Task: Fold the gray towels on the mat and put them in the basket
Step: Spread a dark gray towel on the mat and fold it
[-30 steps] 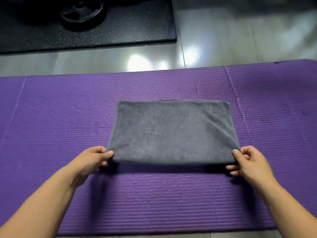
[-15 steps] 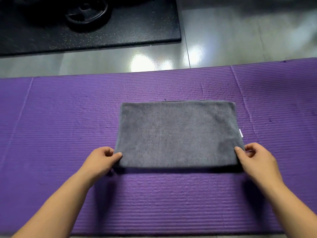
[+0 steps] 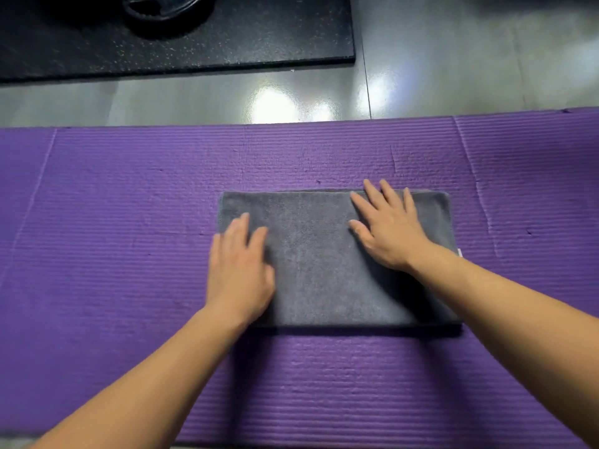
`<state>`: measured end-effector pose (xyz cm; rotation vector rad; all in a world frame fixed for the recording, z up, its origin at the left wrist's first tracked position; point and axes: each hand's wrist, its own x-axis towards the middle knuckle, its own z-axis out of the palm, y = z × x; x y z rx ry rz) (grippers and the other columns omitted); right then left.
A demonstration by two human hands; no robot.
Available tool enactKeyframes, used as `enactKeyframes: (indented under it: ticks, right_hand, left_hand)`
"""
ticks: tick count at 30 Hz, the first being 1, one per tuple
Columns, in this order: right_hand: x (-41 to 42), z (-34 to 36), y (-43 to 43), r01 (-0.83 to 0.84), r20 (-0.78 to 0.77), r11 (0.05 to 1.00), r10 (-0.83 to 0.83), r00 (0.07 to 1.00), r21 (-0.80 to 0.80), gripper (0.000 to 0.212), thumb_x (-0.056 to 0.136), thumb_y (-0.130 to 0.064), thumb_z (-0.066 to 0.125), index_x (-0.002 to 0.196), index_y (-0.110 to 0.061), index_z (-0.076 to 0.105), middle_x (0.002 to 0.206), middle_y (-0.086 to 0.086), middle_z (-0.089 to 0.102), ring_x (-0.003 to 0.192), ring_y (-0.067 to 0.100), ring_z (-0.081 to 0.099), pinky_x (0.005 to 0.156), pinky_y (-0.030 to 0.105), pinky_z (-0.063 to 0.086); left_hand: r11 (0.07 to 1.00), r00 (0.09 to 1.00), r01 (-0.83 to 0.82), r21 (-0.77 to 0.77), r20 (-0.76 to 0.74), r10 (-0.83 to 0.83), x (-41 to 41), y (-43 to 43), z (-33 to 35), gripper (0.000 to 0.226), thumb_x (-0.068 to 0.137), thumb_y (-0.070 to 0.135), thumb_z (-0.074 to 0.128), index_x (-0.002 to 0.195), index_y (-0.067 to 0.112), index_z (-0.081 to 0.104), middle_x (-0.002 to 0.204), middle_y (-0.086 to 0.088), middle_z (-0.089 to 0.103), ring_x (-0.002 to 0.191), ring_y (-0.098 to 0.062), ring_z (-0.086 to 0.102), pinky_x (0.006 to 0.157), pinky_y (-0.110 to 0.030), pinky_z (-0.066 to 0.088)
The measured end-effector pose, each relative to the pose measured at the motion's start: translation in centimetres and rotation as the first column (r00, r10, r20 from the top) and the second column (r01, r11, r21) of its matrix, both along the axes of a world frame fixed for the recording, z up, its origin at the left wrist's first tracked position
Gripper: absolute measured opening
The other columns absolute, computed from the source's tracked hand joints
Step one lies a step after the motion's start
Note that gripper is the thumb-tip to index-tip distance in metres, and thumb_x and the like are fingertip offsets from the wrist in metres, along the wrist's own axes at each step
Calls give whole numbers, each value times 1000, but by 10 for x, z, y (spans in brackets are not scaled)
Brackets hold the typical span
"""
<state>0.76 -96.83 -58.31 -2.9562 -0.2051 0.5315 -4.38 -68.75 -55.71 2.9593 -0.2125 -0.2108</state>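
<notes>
L hand (image 3: pixel 240 264) + R hand (image 3: pixel 387 230) flat, fingers straight, on towel (image 3: pixel 317 264).

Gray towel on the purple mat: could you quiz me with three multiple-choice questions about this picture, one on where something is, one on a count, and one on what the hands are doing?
1. Where does the gray towel lie?
A) in a basket
B) on the purple mat
C) on the bare tiled floor

2. How many towels show?
A) one
B) two
C) three

3. What are the left hand and right hand doing?
A) pinching the towel's near corners
B) lifting the towel off the mat
C) resting flat on the towel, fingers straight

Answers:
1 B: the mat's purple ribs show on every side of the towel.
2 A: only one gray rectangle is in view.
3 C: both palms lie on the cloth and grip nothing.
</notes>
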Motion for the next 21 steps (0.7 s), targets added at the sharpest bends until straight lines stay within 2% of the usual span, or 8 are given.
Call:
enactKeyframes:
  ticks: [2,4,6,8,12,14,17,21]
  right_hand:
    - [0,-8,6,-40,37,998,42,998,-56,69,100,-62,10,161,-32,2,170,-1,-8,155,25,-13,122,58,-10]
    - [1,-12,4,-62,78,993,70,994,-103,72,96,-65,3,161,-32,-1,170,-1,-7,156,25,-11,122,58,-9]
    - [4,-14,0,-86,74,988,96,993,-129,75,95,-66,2,161,-32,0,170,-1,-4,156,24,-8,122,58,-8]
    - [4,-15,0,-91,86,988,102,991,-126,75,95,-66,3,161,-32,2,170,-2,-1,156,24,-6,122,58,-7]
    - [2,-14,10,8,112,991,7,994,-137,72,97,-61,7,161,-30,7,170,2,2,156,29,-7,121,60,-9]
    - [-12,-10,30,102,186,990,-82,979,-99,69,97,-53,19,160,-25,19,169,8,8,156,34,0,122,62,-3]
    - [-60,-14,57,56,238,998,-62,969,28,64,96,-45,31,155,-22,38,166,10,22,154,35,15,121,61,14]
    - [-110,-24,20,42,183,998,-32,983,-53,67,97,-52,31,157,-22,33,167,8,21,154,34,16,122,58,16]
  left_hand:
    - [995,991,93,-36,-96,-96,10,-29,-9,62,92,35,41,153,22,38,168,-15,15,155,-33,12,123,-61,13]
    - [994,981,102,40,-169,-94,20,-44,-24,64,102,50,27,161,32,11,170,-7,-8,156,-27,-11,122,-63,-2]
    - [986,983,89,143,-171,-64,25,-40,-38,72,99,65,14,160,35,-7,169,-3,-20,154,-25,-22,120,-63,-8]
    - [982,987,22,189,-158,8,29,-29,-42,79,95,73,9,160,34,-12,168,-3,-21,153,-26,-24,121,-61,-11]
    - [966,966,-181,187,-153,211,39,-42,-38,80,98,66,13,162,23,-9,167,-14,-19,154,-32,-21,121,-62,-10]
    - [993,994,-61,103,-84,70,33,-56,-35,74,99,54,18,163,21,2,169,-17,-10,155,-35,-12,121,-64,-5]
    - [953,953,301,31,-42,-300,-5,-59,-44,65,98,45,25,159,24,29,170,-12,11,157,-31,6,121,-65,9]
    - [968,973,229,107,-61,-223,-39,-15,-52,68,98,54,32,159,25,28,169,-10,16,156,-31,11,121,-64,13]
